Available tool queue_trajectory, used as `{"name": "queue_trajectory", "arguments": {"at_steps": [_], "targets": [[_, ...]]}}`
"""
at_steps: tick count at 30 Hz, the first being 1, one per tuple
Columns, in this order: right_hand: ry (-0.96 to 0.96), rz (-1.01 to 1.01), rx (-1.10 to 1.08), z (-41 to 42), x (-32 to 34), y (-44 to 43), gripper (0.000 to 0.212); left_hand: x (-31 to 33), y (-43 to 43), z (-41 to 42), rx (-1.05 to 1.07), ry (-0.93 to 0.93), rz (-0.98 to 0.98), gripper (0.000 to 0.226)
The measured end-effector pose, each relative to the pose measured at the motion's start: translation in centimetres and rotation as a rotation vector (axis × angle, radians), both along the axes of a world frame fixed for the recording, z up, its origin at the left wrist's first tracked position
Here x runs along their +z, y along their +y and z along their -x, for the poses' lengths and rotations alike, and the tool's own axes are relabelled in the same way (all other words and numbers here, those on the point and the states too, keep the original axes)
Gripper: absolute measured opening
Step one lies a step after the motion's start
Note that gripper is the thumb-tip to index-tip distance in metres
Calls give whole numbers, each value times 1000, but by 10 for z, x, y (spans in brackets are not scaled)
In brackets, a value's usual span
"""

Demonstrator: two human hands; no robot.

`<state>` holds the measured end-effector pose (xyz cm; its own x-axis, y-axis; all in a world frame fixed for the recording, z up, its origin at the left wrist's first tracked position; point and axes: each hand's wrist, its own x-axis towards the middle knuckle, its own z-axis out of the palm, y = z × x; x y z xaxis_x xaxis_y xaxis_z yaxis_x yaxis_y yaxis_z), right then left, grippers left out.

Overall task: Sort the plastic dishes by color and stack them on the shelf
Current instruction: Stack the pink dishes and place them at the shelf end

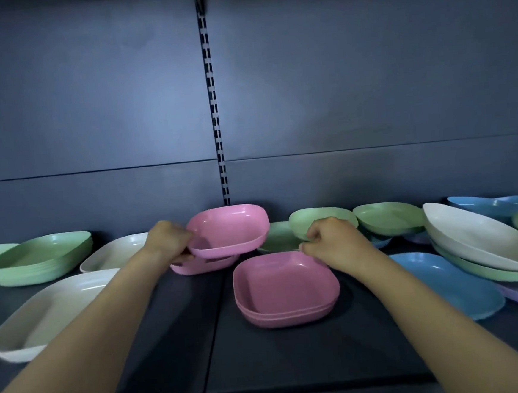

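On shelf [295, 364] — pink dishes [285, 290], squarish.

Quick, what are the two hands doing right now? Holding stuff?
Left hand: grips the raised pink dish by its rim.
Right hand: fingers curled beside the pink stack; cannot tell if it holds anything.
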<state>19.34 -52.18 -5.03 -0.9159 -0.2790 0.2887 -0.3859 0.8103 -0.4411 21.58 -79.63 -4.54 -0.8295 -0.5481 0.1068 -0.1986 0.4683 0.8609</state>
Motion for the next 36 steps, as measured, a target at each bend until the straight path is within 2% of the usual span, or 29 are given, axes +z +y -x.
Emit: {"name": "queue_trajectory", "arguments": {"at_steps": [1,5,12,15,25,28,32,36], "targets": [[-19,24,-20,-3,-2,1,25,1,0,-9,4,15,-8,24],[-141,81,-89,-14,-9,2,38,3,4,-43,-11,51,-76,12],[-387,315,-149,-15,-24,4,13,-4,6,-89,-4,64,-129,23],[-375,355,-154,-15,-28,5,8,-7,7,-103,7,60,-157,24],[-364,441,-162,-22,-19,24,10,-5,-4,-121,77,52,-126,27],[-344,468,-165,-22,-8,31,18,-3,-10,-117,81,31,-96,26],[-309,471,-184,-19,4,34,7,3,-18,-104,81,11,-65,25],[-301,537,-227,-9,13,29,8,5,-31,-78,103,3,-133,23]]}}
